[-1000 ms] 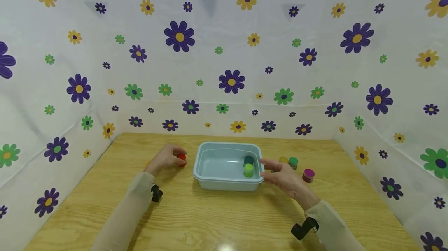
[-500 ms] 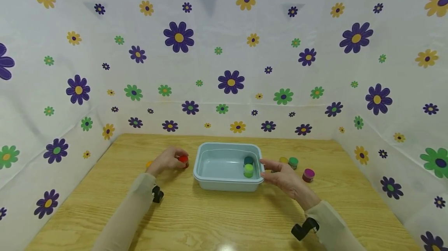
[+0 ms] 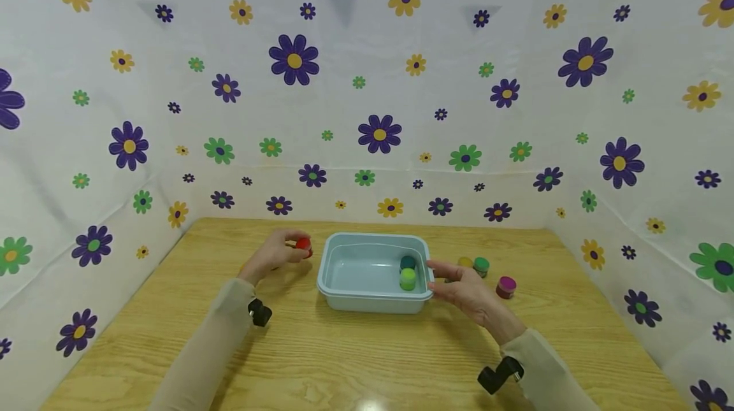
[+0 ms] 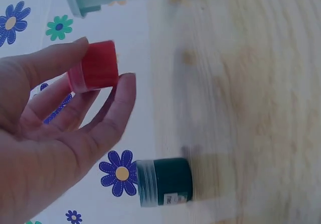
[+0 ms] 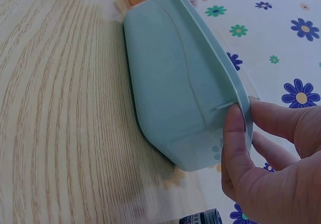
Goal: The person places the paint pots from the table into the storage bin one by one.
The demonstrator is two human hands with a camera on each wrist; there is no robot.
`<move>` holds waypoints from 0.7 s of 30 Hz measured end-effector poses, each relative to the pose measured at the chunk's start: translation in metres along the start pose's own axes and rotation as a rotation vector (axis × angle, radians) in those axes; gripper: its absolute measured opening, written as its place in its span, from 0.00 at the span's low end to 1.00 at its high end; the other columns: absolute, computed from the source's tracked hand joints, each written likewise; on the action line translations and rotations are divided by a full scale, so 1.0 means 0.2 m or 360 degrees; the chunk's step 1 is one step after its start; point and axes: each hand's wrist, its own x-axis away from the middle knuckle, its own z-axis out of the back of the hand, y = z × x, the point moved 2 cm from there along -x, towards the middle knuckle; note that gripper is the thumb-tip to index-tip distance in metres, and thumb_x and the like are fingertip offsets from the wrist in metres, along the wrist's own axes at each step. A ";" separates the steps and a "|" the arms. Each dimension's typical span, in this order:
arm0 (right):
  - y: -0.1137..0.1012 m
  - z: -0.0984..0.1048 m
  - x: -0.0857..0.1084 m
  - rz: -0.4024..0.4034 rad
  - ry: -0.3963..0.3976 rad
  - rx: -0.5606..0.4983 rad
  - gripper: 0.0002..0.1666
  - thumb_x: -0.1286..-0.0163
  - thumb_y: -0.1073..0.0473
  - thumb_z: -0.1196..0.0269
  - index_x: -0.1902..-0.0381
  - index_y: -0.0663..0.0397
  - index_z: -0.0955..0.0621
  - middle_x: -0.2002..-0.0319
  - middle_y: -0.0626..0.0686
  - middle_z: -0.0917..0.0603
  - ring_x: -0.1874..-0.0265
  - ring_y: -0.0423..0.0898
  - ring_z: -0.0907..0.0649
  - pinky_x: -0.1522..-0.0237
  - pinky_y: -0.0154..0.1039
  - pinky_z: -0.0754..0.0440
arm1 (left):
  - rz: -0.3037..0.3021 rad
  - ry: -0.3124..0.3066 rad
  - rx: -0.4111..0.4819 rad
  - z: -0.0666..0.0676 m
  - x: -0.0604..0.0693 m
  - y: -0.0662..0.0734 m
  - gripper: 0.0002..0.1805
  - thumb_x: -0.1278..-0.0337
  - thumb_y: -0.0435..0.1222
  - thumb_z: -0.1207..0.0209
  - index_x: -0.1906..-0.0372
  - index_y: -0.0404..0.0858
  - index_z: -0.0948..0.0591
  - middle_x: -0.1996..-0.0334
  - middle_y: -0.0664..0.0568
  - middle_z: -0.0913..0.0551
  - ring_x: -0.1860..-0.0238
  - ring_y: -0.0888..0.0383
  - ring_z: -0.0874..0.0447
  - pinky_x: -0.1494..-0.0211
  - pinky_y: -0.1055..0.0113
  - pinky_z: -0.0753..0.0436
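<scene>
My left hand (image 3: pixel 274 258) pinches a small red paint jar (image 3: pixel 304 246) between thumb and fingertips, left of the light blue plastic tub (image 3: pixel 367 295). In the left wrist view, the red jar (image 4: pixel 99 66) is held off the table, and a dark green paint jar (image 4: pixel 173 181) stands on the wood below the hand. My right hand (image 3: pixel 469 291) grips the tub's right rim, thumb and fingers on either side of it, as the right wrist view also shows. Inside the tub, toward its right end, are a dark teal jar (image 3: pixel 408 262) and a lime green jar (image 3: pixel 408 280).
Right of the tub stand a yellow jar (image 3: pixel 465 262), a green jar (image 3: pixel 481 267) and a magenta jar (image 3: pixel 506 287). An orange jar (image 3: pixel 243 267) is mostly hidden behind my left hand. A flowered sheet (image 3: pixel 344 111) encloses the wooden table (image 3: pixel 355 360).
My left hand has raised the red jar from the table and carried it slightly to the right, toward the tub. The right hand and the tub have stayed put.
</scene>
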 end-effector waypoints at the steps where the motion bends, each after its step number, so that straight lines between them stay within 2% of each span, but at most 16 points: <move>1: 0.00 0.00 0.00 -0.0001 0.0002 0.0001 0.34 0.32 0.67 0.37 0.30 0.64 0.33 0.39 0.65 0.29 0.55 0.44 0.18 0.49 0.36 0.15 | -0.0006 0.0004 0.0009 0.00 0.00 0.00 0.27 0.38 0.31 0.38 0.35 0.33 0.27 0.43 0.40 0.21 0.48 0.48 0.18 0.45 0.58 0.15; 5: 0.00 0.00 0.00 -0.0001 0.0003 -0.0003 0.34 0.32 0.67 0.37 0.30 0.64 0.33 0.38 0.65 0.30 0.54 0.44 0.18 0.49 0.37 0.15 | 0.0004 0.0059 0.0063 -0.01 0.01 0.03 0.26 0.39 0.31 0.39 0.35 0.38 0.26 0.44 0.42 0.20 0.47 0.49 0.18 0.40 0.56 0.18; 7: 0.00 0.00 0.00 0.0004 0.0002 -0.0007 0.34 0.32 0.67 0.37 0.30 0.64 0.33 0.38 0.66 0.30 0.53 0.45 0.18 0.49 0.36 0.15 | -0.0006 0.0077 0.0121 -0.02 0.01 0.04 0.26 0.40 0.31 0.38 0.35 0.37 0.26 0.44 0.41 0.20 0.47 0.49 0.18 0.39 0.55 0.19; 12: 0.01 0.00 -0.01 -0.0001 0.0002 -0.0010 0.34 0.32 0.67 0.37 0.30 0.64 0.33 0.39 0.65 0.29 0.55 0.44 0.18 0.50 0.36 0.15 | -0.0014 0.0127 0.0236 -0.06 0.00 0.08 0.29 0.41 0.34 0.35 0.35 0.33 0.27 0.43 0.39 0.20 0.49 0.50 0.18 0.39 0.54 0.19; 16: 0.01 0.00 -0.01 -0.0007 0.0001 -0.0009 0.34 0.32 0.67 0.37 0.30 0.64 0.33 0.39 0.65 0.29 0.55 0.43 0.18 0.49 0.36 0.15 | 0.0012 0.0178 0.0272 -0.08 0.00 0.13 0.27 0.41 0.37 0.34 0.38 0.36 0.25 0.43 0.42 0.21 0.49 0.48 0.17 0.38 0.52 0.20; 21: 0.01 0.00 -0.01 0.0003 -0.0004 -0.0009 0.34 0.32 0.67 0.37 0.30 0.63 0.33 0.37 0.66 0.30 0.53 0.44 0.19 0.49 0.36 0.15 | -0.0018 0.0227 0.0336 -0.12 -0.02 0.17 0.25 0.42 0.37 0.33 0.40 0.37 0.23 0.42 0.42 0.21 0.49 0.46 0.17 0.38 0.50 0.20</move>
